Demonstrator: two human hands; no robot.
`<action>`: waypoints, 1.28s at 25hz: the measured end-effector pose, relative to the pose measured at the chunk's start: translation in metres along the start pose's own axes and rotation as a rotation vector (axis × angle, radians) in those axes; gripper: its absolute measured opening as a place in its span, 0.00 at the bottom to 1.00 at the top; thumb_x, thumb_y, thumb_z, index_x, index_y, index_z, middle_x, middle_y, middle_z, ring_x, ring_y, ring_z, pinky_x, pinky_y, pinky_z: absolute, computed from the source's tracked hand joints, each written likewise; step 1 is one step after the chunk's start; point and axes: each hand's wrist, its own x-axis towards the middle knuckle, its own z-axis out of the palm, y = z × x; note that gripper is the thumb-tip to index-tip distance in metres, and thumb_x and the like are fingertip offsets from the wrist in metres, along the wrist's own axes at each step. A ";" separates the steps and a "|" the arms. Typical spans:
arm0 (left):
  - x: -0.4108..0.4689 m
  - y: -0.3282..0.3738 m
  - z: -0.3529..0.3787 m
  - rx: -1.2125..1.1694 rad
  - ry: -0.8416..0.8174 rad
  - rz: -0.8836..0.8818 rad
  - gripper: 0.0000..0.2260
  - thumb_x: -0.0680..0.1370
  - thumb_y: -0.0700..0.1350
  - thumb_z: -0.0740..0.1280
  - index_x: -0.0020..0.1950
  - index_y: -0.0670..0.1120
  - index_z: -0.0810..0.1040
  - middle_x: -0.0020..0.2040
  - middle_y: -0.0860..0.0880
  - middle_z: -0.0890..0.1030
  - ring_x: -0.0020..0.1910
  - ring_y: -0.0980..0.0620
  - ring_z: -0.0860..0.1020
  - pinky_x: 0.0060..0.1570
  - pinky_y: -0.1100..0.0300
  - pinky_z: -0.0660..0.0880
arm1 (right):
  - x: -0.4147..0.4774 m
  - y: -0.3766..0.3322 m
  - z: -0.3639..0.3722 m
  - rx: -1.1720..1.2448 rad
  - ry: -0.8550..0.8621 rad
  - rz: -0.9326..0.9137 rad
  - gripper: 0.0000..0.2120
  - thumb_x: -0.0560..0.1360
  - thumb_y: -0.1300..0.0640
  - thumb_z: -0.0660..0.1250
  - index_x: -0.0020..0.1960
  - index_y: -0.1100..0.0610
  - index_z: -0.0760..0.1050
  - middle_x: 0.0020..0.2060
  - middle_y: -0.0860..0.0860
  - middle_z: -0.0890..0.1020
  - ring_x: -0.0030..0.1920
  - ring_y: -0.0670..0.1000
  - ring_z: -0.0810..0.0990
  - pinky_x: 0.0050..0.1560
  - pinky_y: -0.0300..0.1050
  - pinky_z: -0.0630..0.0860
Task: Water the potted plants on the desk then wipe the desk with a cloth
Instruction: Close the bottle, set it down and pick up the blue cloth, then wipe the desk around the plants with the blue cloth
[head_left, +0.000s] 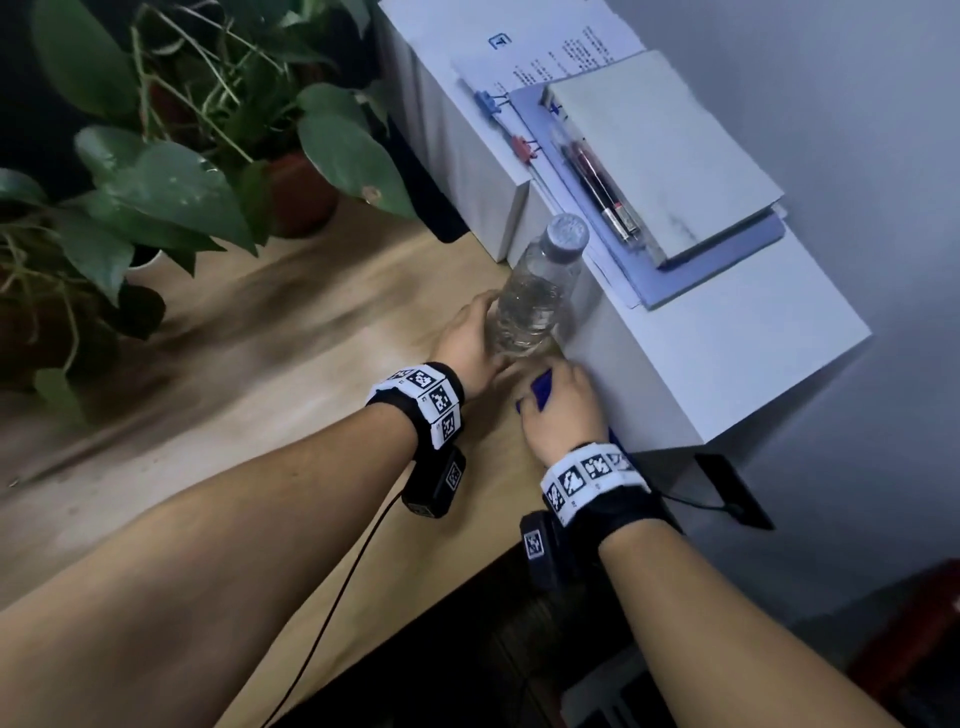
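A clear plastic water bottle (537, 293) with a grey cap stands upright on the wooden desk (249, 374), close to a white cabinet. My left hand (475, 340) is wrapped around the bottle's lower part. My right hand (558, 413) rests just in front of the bottle, its fingers closed on a blue cloth (543, 389) that lies on the desk; most of the cloth is hidden under the hand. Potted plants with broad green leaves (171, 187) fill the desk's far left, one of them in a brown pot (304, 195).
The white cabinet (727, 364) stands to the right of the desk, bearing papers with clips, a folder, a pen (602, 189) and a closed notebook (660, 156). A grey wall is on the right. The desk's near edge runs diagonally below my arms.
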 end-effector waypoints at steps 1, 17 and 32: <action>-0.005 -0.011 -0.003 0.012 -0.014 -0.040 0.34 0.68 0.43 0.73 0.71 0.45 0.62 0.68 0.43 0.73 0.66 0.45 0.72 0.64 0.60 0.66 | -0.008 0.005 0.011 -0.164 -0.047 -0.058 0.23 0.72 0.57 0.63 0.66 0.60 0.67 0.65 0.60 0.70 0.64 0.59 0.69 0.62 0.52 0.68; -0.049 -0.066 -0.006 -0.115 -0.090 -0.207 0.21 0.72 0.42 0.67 0.64 0.46 0.69 0.58 0.44 0.78 0.45 0.51 0.75 0.52 0.63 0.70 | 0.012 -0.013 0.067 -0.319 -0.192 -0.027 0.33 0.75 0.53 0.58 0.76 0.57 0.49 0.77 0.52 0.47 0.75 0.52 0.46 0.70 0.51 0.59; -0.056 -0.099 -0.045 -0.295 0.036 -0.324 0.21 0.74 0.40 0.65 0.66 0.47 0.65 0.48 0.49 0.76 0.43 0.43 0.81 0.54 0.50 0.76 | 0.090 0.011 0.071 -0.602 -0.199 -0.170 0.33 0.74 0.59 0.55 0.76 0.48 0.48 0.77 0.49 0.47 0.75 0.51 0.47 0.72 0.56 0.51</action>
